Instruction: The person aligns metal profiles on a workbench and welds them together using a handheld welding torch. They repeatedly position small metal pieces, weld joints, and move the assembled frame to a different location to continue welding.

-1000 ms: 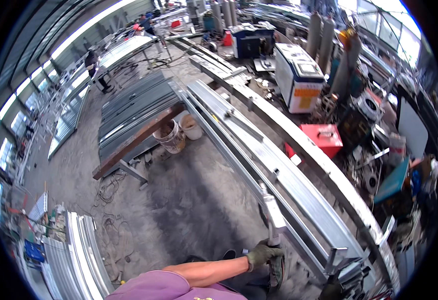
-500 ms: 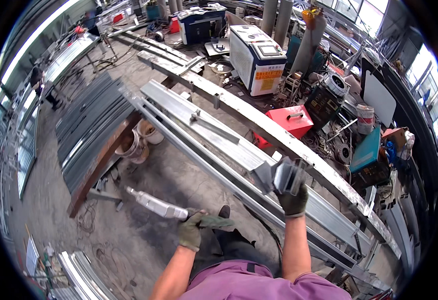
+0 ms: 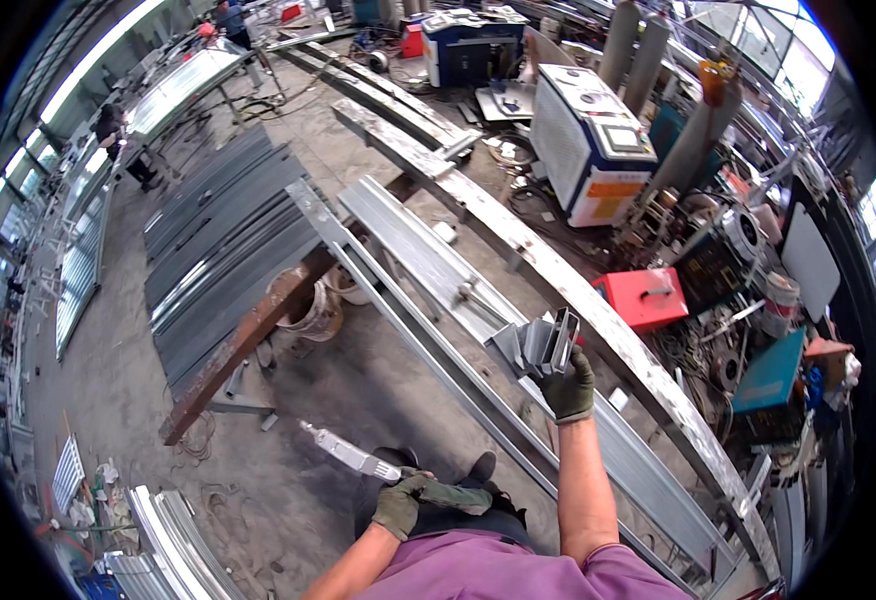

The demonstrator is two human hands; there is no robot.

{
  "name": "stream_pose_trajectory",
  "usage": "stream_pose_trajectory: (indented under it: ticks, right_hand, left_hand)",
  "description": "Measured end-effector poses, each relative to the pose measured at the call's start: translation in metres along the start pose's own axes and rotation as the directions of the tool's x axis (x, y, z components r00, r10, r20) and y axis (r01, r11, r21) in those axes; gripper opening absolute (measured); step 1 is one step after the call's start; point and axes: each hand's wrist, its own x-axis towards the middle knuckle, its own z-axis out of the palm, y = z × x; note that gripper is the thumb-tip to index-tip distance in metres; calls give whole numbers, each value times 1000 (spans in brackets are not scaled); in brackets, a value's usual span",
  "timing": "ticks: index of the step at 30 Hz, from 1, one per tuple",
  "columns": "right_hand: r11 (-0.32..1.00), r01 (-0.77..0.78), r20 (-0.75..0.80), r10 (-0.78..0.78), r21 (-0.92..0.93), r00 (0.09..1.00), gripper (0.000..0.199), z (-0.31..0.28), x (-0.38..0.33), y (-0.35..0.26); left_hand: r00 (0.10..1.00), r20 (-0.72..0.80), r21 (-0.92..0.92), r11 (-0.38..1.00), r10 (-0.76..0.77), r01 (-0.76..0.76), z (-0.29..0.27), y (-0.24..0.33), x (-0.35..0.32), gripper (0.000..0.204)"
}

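Right hand (image 3: 568, 385) — we are gripping a bundle of short metal brackets (image 3: 538, 345), now lifting it higher over the long steel channel (image 3: 428, 260) | left hand (image 3: 403, 500) — closing on the grey hand tool (image 3: 353, 458), drawing it in closer to our body than half a second ago

Single head-worn fisheye view, aimed steeply down and forward over the long grey steel frame (image 3: 428, 270) on the concrete workshop floor (image 3: 158, 400). Forearms seen close at lower edge; edges bent toward rim.
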Motion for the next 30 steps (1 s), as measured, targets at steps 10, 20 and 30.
stream_pose_trajectory:
  ticks: [10,20,30]
  right_hand:
    - [991,-87,-31,84,-103,996,71,21,205,102]
    - [984,-135,-133,120,-118,984,66,14,441,218]
    - [956,-218,-279,159,-195,947,53,-10,526,264]
  left_hand:
    - [996,80,34,999,-28,25,-21,149,192,16]
    - [989,-5,16,989,-146,146,-43,333,264,17]
    - [989,-115,-50,995,-91,86,-97,379,305,20]
